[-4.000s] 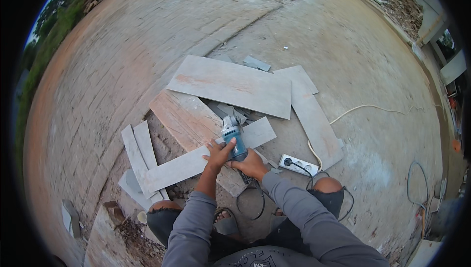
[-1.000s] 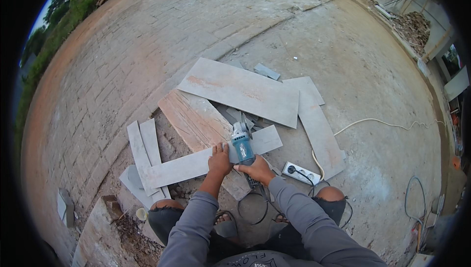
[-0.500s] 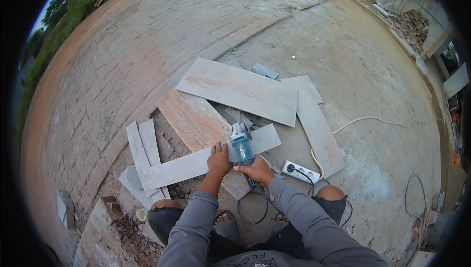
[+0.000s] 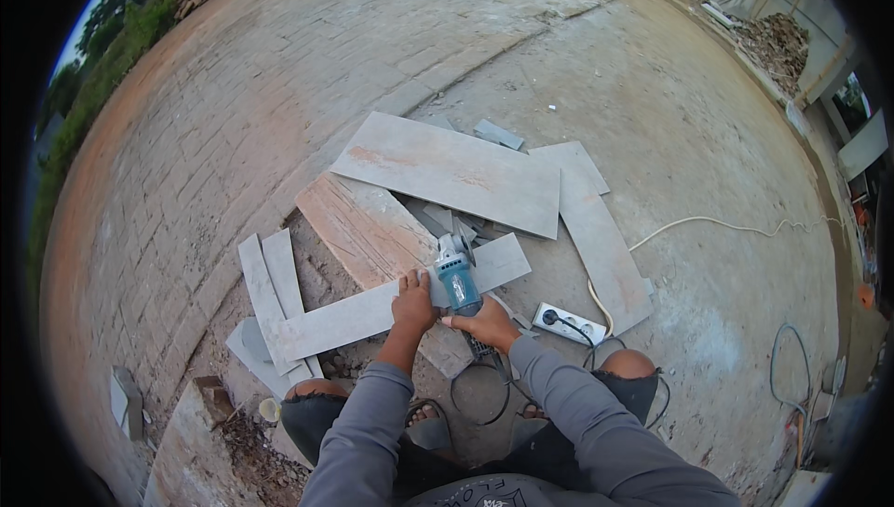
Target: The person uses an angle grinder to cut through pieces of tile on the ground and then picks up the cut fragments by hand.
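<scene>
A teal-and-grey angle grinder (image 4: 456, 282) stands tilted over a long pale tile strip (image 4: 340, 320), its disc end pointing away from me. Round its rear body, my right hand (image 4: 484, 323) is closed, and the power cord loops down behind it. My left hand (image 4: 413, 302) bears on the strip just left of the grinder, with its fingers over the far edge. Under the strip lies an orange-stained, scored board (image 4: 368, 232). Where the disc meets the strip is hard to make out.
Beyond lies a large grey tile (image 4: 456, 172), with another long tile (image 4: 601, 246) to its right. A white power strip (image 4: 570, 324) with a black plug sits near my right knee. Narrow offcuts (image 4: 268, 274) lie at left. A pale cable (image 4: 708, 220) crosses the ground.
The whole view has shifted very slightly. Both hands, the grinder and the tile strip keep their places relative to one another.
</scene>
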Available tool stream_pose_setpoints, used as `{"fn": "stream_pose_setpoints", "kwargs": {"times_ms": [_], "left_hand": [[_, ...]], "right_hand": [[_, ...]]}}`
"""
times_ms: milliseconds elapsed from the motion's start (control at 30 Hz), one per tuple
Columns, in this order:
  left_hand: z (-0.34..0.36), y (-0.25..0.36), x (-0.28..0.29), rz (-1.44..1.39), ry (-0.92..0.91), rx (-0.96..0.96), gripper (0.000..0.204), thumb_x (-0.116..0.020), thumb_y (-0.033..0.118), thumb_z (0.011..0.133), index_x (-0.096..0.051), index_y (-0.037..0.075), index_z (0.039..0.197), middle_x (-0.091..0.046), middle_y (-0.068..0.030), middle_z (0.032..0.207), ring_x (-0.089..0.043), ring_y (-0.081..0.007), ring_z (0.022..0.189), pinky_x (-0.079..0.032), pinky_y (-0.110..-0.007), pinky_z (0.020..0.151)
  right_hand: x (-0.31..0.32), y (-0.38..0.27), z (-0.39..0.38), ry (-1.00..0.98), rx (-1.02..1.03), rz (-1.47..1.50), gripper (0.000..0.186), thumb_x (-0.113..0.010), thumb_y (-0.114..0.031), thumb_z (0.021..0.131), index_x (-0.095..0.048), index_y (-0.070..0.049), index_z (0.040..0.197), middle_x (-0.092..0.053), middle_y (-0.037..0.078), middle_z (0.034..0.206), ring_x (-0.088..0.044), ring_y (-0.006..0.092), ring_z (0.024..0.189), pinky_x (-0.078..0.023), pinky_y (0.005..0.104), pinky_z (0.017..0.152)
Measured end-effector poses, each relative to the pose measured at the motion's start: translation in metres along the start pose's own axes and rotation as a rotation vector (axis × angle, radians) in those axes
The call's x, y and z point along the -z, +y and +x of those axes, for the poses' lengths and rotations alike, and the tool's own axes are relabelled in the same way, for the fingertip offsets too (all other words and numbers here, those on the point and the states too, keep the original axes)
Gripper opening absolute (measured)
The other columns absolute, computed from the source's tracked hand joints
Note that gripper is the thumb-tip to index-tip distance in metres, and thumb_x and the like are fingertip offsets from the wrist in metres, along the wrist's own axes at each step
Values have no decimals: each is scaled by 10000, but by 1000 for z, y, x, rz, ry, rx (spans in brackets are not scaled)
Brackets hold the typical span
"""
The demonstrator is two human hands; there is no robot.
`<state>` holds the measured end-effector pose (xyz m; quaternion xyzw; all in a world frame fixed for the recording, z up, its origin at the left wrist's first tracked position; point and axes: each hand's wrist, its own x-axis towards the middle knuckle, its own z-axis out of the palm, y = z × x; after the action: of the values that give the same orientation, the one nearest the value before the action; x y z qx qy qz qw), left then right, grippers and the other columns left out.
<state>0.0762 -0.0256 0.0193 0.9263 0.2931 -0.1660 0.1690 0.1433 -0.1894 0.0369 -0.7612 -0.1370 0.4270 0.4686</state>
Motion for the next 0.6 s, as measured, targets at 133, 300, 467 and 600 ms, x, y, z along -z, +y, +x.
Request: {"fn": "stream_pose_setpoints", "kwargs": {"times_ms": [133, 300, 467, 600], "left_hand": [[-1, 1, 1, 0, -4, 8, 976, -847, 329, 640, -356, 119, 1457, -320, -107, 1505, -301, -321, 1405, -440, -499, 1012], [0, 1, 0, -13, 2, 1, 978, -848, 326, 637, -356, 118, 1456, -320, -105, 1505, -297, -321, 1407, -435, -509, 1016], [0, 0, 0, -10, 3, 3, 971, -849, 328, 637, -363, 119, 1450, -324, -111, 1505, -300, -324, 1406, -436, -510, 1014], [0, 0, -1, -11, 12, 1, 964, -852, 326, 634, -370, 119, 1443, -330, -115, 1502, -309, -330, 1401, -439, -505, 1012]], "right_hand": [[2, -12, -7, -19, -11, 11, 534, -834, -327, 697, -645, 6, 1069, -693, 127, 998, -654, 212, 900, -490, 309, 831], [2, -3, -2, -3, -5, -9, 550, -836, -334, 691, -640, 7, 1075, -692, 126, 994, -653, 211, 896, -490, 308, 828], [0, -3, -5, 23, -1, -18, 576, -840, -341, 686, -624, 19, 1081, -689, 128, 976, -650, 205, 887, -490, 306, 822], [0, -1, -5, 21, -3, -17, 567, -837, -336, 688, -621, 22, 1071, -687, 121, 955, -648, 198, 857, -493, 302, 801]]}}
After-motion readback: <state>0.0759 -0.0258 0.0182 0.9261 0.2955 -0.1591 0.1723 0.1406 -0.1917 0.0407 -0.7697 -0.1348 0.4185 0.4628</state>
